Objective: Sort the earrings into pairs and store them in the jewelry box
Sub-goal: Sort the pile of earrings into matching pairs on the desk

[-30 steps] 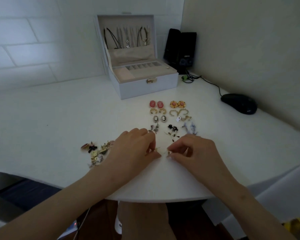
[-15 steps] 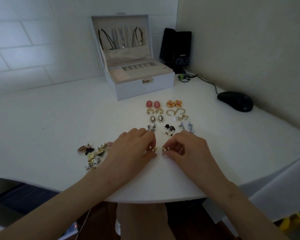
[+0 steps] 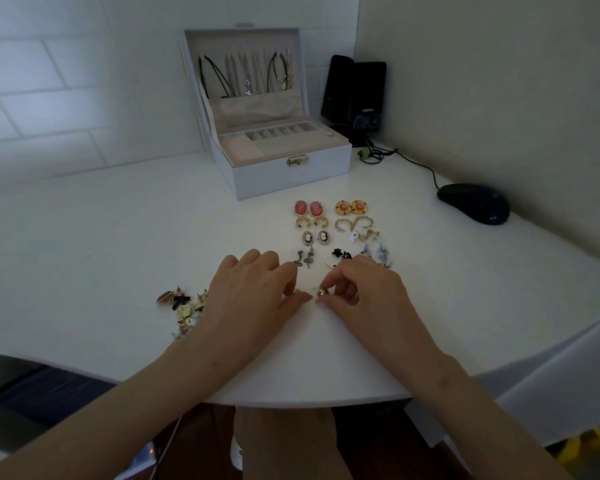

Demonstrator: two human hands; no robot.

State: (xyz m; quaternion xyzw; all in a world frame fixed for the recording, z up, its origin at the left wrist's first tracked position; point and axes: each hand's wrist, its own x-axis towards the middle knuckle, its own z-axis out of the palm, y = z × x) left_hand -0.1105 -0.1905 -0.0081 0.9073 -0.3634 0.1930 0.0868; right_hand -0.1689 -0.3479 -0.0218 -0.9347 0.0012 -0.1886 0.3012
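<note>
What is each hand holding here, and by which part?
The right hand pinches a small gold round earring between thumb and forefinger; which part is too small to tell. Whether the left hand holds anything cannot be told.

The scene is dim, with a cool bluish cast. The brightest patch lies on the tiled wall (image 3: 49,109) at 10 o'clock, and the white desk (image 3: 84,237) glows softly. Shadows are faint and diffuse, but the space under the desk at 7 o'clock sinks into darkness. The black speakers (image 3: 355,95) and the mouse (image 3: 473,202) lose detail. Wide-angle distortion bows the grout lines and the desk edge. The earrings (image 3: 321,292) pinched by the left hand (image 3: 253,299) and right hand (image 3: 364,299) are soft specks.
</note>
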